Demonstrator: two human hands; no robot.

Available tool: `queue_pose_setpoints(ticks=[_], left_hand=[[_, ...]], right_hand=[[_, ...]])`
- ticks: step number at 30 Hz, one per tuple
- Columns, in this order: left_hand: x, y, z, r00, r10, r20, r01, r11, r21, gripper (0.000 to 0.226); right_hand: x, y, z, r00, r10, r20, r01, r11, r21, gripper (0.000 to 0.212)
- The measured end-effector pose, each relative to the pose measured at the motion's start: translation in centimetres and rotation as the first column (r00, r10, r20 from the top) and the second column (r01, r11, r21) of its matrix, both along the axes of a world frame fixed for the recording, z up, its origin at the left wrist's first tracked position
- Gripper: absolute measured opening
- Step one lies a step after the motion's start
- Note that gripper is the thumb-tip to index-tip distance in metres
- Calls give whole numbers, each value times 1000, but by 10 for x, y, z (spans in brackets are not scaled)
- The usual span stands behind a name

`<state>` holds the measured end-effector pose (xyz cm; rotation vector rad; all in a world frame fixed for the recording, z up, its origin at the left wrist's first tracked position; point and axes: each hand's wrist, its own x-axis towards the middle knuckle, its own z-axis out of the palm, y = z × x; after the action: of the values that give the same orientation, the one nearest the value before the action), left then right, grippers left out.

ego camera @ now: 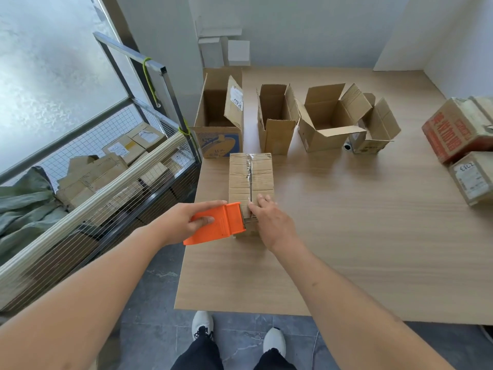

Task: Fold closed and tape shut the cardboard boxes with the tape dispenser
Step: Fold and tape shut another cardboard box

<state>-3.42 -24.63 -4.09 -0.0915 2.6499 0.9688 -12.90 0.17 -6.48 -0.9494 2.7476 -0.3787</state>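
A closed cardboard box [250, 180] lies on the wooden table [346, 222] near its left edge, with clear tape running down the centre seam. My left hand [186, 222] grips the orange tape dispenser [221, 224] at the box's near end, its blade against the near edge. My right hand [269, 220] rests flat on the near right part of the box top, fingers straight, pressing beside the seam.
Several open boxes stand in a row behind: a tall one [218, 116], a narrow one [277, 121], a wide one [328, 121] and a small one [373, 132]. Closed boxes [458, 129] sit at the right edge. A wire cart [106, 166] with boxes stands left.
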Motion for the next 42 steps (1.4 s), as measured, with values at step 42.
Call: queue_pose_setpoints(ticks=[42], left_hand=[[-14,-82,5,975,-205,83,209,977,-36,48]], right_hand=[[-10,-19,5,976,-157,151,135,980,147,53]])
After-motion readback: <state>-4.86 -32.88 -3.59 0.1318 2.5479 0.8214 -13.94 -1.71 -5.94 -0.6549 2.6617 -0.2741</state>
